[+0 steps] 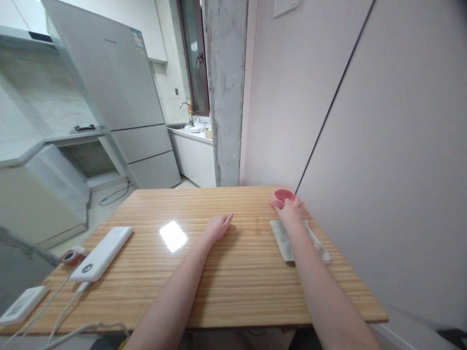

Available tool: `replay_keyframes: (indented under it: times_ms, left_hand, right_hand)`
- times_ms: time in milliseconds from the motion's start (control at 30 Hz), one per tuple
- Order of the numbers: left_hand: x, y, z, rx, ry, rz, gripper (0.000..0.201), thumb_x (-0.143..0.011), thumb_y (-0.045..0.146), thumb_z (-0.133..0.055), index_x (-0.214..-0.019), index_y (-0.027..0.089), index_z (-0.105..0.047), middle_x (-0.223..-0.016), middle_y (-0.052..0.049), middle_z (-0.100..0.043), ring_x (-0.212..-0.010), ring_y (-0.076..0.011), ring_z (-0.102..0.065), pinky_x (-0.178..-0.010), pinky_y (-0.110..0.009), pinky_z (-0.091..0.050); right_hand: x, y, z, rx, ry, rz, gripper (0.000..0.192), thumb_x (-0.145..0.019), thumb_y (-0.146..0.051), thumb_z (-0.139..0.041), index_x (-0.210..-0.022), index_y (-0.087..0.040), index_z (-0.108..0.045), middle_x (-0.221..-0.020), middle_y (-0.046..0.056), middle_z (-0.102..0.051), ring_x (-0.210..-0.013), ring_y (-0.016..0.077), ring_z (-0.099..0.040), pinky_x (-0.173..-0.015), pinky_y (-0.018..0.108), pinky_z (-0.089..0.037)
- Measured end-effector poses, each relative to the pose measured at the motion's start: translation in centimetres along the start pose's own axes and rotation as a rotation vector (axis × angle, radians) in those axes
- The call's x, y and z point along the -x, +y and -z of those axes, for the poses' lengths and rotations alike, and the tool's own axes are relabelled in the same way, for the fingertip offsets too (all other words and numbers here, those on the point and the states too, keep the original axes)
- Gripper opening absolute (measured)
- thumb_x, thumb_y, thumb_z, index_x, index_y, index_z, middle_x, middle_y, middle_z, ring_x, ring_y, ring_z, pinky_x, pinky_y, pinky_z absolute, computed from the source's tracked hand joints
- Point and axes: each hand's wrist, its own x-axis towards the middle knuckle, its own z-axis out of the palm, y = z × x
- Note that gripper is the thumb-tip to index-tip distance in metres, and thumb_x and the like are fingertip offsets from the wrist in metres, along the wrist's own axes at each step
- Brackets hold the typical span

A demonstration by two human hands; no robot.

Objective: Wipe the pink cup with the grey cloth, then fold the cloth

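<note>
My right hand (290, 210) reaches to the far right corner of the wooden table (226, 272) and grips a small pink cup (282, 197) by its near side. Under my right wrist and forearm lies a folded beige cloth (280, 236), flat on the table. My left hand (218, 226) rests palm down on the table's middle, fingers together and pointing away, holding nothing.
A white power bank (102, 253) with cables lies at the table's left, a small pink round object (71, 256) beside it, and a white device (22, 304) at the near left corner. A grey wall runs along the right; a concrete pillar (226, 92) and fridge (120, 87) stand beyond.
</note>
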Motion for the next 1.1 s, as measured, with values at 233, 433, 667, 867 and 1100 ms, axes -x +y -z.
replay_keyframes:
  times_ms: [233,433,667,867,1100]
  left_hand:
    - [0.0,0.0,-0.2,-0.012,0.22,-0.163,0.028,-0.091,0.03,-0.042,-0.101,0.015,-0.063,-0.108,-0.012,-0.066,-0.103,-0.0227,-0.059,-0.092,-0.036,-0.045]
    - [0.3,0.7,1.8,-0.132,0.353,-0.412,0.046,-0.081,0.018,-0.06,-0.126,0.018,-0.049,-0.155,-0.015,-0.025,-0.147,-0.0291,-0.013,-0.116,-0.05,-0.024]
    - [2.3,-1.8,6.6,-0.155,0.28,-0.385,0.021,-0.079,0.023,-0.064,-0.096,0.02,-0.052,-0.117,-0.009,-0.058,-0.122,-0.0235,-0.049,-0.105,-0.042,-0.04]
    - [5.0,-9.7,10.5,-0.367,0.575,0.152,0.023,-0.074,0.026,-0.063,-0.094,0.018,-0.055,-0.116,-0.012,-0.055,-0.116,-0.0294,-0.046,-0.101,-0.042,-0.039]
    - [6.7,-15.1,10.7,-0.456,0.651,0.479,0.034,-0.073,0.027,-0.058,-0.103,0.013,-0.059,-0.125,-0.018,-0.049,-0.12,-0.0337,-0.039,-0.105,-0.043,-0.034]
  right_hand:
    - [0.5,-1.6,-2.1,-0.194,-0.078,0.256,0.018,-0.077,-0.023,-0.06,-0.093,-0.014,-0.059,-0.129,0.02,-0.047,-0.131,0.0307,-0.035,-0.113,0.05,-0.023]
    - [5.5,-8.0,-2.7,-0.515,-0.379,0.707,0.016,-0.078,-0.017,-0.057,-0.093,-0.02,-0.057,-0.135,0.011,-0.047,-0.14,0.0235,-0.028,-0.118,0.05,-0.014]
    - [7.1,-9.3,-1.6,-0.529,-0.368,0.68,0.046,-0.081,-0.033,-0.063,-0.124,-0.022,-0.049,-0.15,0.013,-0.034,-0.143,0.0246,-0.024,-0.115,0.048,-0.025]
    - [3.4,-4.7,0.0,0.127,-0.407,0.303,0.024,-0.08,-0.024,-0.06,-0.102,-0.016,-0.066,-0.103,0.017,-0.068,-0.104,0.0282,-0.063,-0.091,0.041,-0.048]
    - [3.0,-2.4,0.3,0.216,-0.515,0.227,0.016,-0.063,-0.017,-0.066,-0.077,-0.017,-0.074,-0.077,0.017,-0.072,-0.081,0.0309,-0.07,-0.069,0.037,-0.051]
